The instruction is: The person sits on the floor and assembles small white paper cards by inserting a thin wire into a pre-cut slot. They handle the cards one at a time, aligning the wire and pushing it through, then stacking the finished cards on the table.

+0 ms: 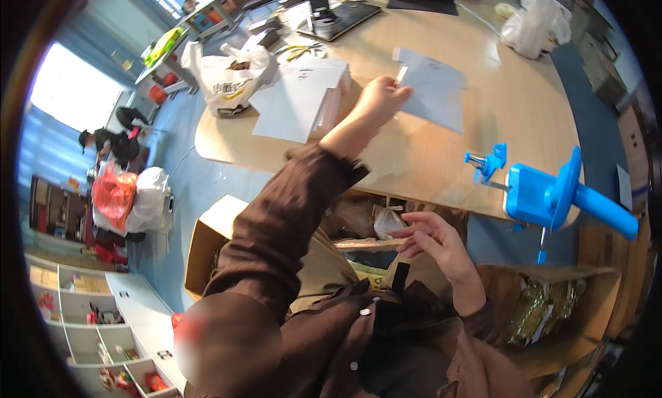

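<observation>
My left hand is reached out over the wooden table, its fingers pinched on a thin pale strip beside the left edge of a flat white card sheet. The sheet bears small print and lies on the table. Lower down, my right hand hovers above my lap with fingers apart, holding nothing. A stack of white cut card sheets lies to the left of my left hand. On the table's right edge is a blue clamp-mounted device with a disc and a thick handle.
White plastic bags stand at the table's left and far right. A black tray and a yellow-handled tool lie farther back. Cardboard boxes stand left and right of me. Another person is at far left.
</observation>
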Motion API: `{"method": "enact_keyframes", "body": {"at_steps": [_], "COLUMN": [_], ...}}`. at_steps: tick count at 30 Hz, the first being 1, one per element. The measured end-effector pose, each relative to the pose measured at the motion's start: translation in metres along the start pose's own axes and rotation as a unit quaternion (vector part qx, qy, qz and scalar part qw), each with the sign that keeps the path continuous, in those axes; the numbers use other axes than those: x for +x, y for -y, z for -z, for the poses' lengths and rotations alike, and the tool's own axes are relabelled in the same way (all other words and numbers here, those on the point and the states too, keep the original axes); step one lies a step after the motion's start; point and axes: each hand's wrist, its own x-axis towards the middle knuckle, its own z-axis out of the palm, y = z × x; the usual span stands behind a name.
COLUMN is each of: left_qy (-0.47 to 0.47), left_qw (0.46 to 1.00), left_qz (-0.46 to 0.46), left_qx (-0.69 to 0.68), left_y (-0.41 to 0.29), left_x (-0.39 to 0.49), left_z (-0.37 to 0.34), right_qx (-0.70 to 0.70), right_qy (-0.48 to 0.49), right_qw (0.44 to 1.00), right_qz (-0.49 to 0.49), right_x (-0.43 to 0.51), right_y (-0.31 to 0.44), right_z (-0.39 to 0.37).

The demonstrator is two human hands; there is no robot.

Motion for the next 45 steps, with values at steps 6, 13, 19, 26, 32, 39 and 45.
{"method": "enact_keyframes", "body": {"at_steps": [6, 13, 19, 26, 32, 39, 45], "left_qy": [-0.019, -0.264, -0.335, -0.226, -0.225, -0.221, -0.123], "left_qw": [0.946, 0.907, 0.892, 0.952, 0.972, 0.955, 0.981], "left_qz": [-0.060, -0.227, 0.047, 0.144, 0.067, -0.072, -0.111], "left_qx": [0.317, 0.236, 0.300, 0.149, -0.001, -0.187, -0.100], "left_y": [-0.016, 0.003, 0.051, 0.080, 0.081, 0.065, 0.053], "left_x": [0.016, -0.093, -0.127, -0.122, -0.138, -0.185, -0.171], "left_z": [-0.011, 0.112, 0.216, 0.223, 0.210, 0.118, 0.079], "right_qx": [0.003, -0.018, -0.005, -0.045, -0.059, 0.085, -0.054], "right_qy": [-0.049, -0.051, -0.064, -0.198, -0.249, -0.184, -0.220], "right_qw": [0.999, 0.996, 0.985, 0.972, 0.960, 0.940, 0.909], "right_qz": [0.024, 0.074, 0.159, 0.121, 0.110, 0.274, 0.350], "right_x": [-0.001, 0.052, 0.137, 0.222, 0.229, 0.178, 0.121], "right_y": [0.007, 0.022, 0.032, 0.020, 0.024, 0.036, 0.030], "right_z": [0.003, -0.025, -0.073, -0.098, -0.099, -0.080, -0.030]}}
